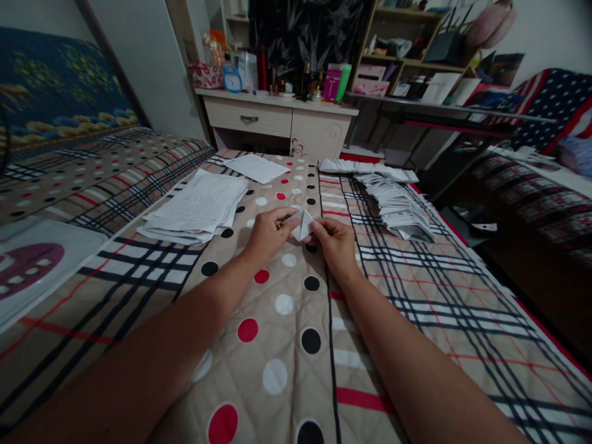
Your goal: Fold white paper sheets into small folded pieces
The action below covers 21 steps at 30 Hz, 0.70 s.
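The small folded paper [304, 226] is up over the middle of the bed [287, 345], toward its far edge. The left hand [268, 237] pinches its left side, and the right hand [338, 245] pinches its right side. If the fingers pull too hard, the paper could rip or pop open. If they squeeze crooked, the fold could come out bent. The bed is soft and looks puffy, so pressing a fold on it might not make a sharp line. The fanned row of folded papers [393, 206] sits near the right edge, and a bump could tip it over. The long folded row [365, 168] lies by the far right corner. To the left is a messy paper stack [197, 203], which could slide if an arm brushes it. White sheets [256, 168] lie near the far edge, before the dresser [247, 118]. Nothing stands between the hands.
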Motion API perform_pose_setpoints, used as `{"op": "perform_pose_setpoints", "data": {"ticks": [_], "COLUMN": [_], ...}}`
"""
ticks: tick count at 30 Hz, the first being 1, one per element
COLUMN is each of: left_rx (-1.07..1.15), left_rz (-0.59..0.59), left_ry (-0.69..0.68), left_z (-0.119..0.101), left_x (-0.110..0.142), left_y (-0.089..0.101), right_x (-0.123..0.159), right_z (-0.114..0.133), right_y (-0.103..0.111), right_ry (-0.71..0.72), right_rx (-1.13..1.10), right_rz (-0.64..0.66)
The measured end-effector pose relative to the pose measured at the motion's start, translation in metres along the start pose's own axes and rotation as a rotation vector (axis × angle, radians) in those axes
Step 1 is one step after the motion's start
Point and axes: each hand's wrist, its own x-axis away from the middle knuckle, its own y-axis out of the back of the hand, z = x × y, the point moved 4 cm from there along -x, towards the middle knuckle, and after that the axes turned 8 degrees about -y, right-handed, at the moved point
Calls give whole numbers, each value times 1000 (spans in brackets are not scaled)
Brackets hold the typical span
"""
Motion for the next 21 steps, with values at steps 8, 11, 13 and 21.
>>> {"op": "perform_pose_setpoints", "data": {"ticks": [8,11,13,21], "left_rx": [-476,-590,-623,-657], "left_rz": [32,48,34,-37], "left_ry": [-364,-413,-422,-397], "left_z": [-19,-25,-29,-43], "left_x": [2,3,4,8], "left_y": [4,1,0,-4], "right_x": [4,8,10,17], "right_z": [8,11,15,25], "right_y": [3,4,3,-2], "right_ry": [257,305,348,542], "right_rx": [223,305,375,487], "right_rz": [-119,-156,-167,-186]}}
